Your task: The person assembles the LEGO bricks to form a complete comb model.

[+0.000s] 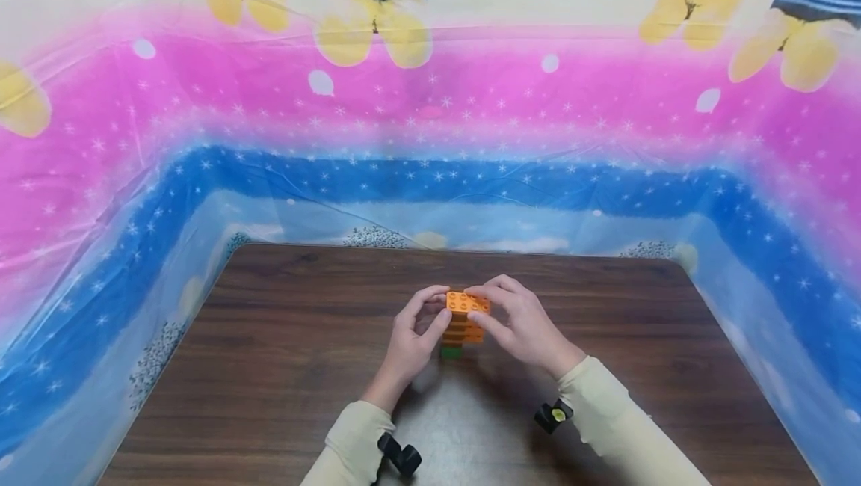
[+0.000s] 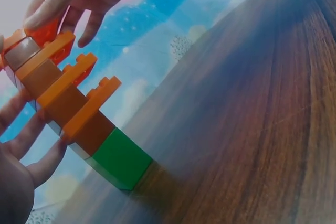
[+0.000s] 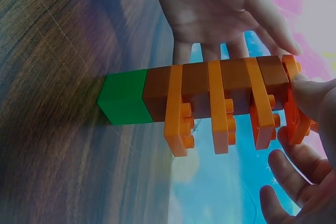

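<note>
A tower of toy building bricks stands upright on the table, its green base brick at the bottom. Above it, brown bricks alternate with several orange plates that stick out to one side. My right hand pinches the topmost orange plate at its overhanging end, with the thumb on the near side and fingers behind. From the left, my left hand holds the upper tower, thumb at the near corner, other fingers spread along its side.
The tower stands on a dark wood-grain table. Behind the far edge hangs a pink and blue printed cloth, which also runs along both sides. Black wrist devices sit at the pale sleeves.
</note>
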A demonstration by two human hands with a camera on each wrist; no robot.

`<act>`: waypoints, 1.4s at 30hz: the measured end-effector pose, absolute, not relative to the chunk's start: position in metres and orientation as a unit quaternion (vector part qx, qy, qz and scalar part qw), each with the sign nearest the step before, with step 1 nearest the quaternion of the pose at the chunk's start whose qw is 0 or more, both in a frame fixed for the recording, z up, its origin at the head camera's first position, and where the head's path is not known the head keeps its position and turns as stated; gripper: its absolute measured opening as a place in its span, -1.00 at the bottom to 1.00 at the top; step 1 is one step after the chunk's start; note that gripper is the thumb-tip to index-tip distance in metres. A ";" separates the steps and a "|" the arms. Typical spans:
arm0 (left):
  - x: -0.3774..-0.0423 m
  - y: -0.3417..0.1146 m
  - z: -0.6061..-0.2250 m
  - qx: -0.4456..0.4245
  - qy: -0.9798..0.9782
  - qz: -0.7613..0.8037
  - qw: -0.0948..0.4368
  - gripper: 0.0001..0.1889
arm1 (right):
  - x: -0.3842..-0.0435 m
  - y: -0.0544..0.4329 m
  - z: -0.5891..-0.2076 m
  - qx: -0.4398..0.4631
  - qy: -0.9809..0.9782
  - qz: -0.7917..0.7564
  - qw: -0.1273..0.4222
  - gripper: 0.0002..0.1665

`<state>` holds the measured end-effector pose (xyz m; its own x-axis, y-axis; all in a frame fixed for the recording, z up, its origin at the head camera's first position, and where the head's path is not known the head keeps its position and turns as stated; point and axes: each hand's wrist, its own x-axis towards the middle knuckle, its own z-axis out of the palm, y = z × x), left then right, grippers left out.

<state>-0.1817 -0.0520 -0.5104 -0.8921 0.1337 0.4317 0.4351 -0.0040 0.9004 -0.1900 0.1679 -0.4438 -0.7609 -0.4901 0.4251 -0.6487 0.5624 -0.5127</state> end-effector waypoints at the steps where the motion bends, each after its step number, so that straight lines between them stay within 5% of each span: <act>1: -0.182 -0.052 -0.509 -0.203 -0.698 -0.678 0.112 -0.63 | -0.190 0.168 -0.444 0.325 -0.876 0.336 0.118 -0.56; 42: -0.181 -0.050 -0.510 -0.203 -0.702 -0.672 0.125 -0.65 | -0.191 0.163 -0.447 0.306 -0.870 0.374 0.096 -0.63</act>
<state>-0.1811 -0.0500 -0.5097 -0.8866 0.1171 0.4475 0.4522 0.0158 0.8918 -0.1910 0.1634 -0.4469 -0.7948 -0.4599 0.3958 -0.6037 0.5328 -0.5930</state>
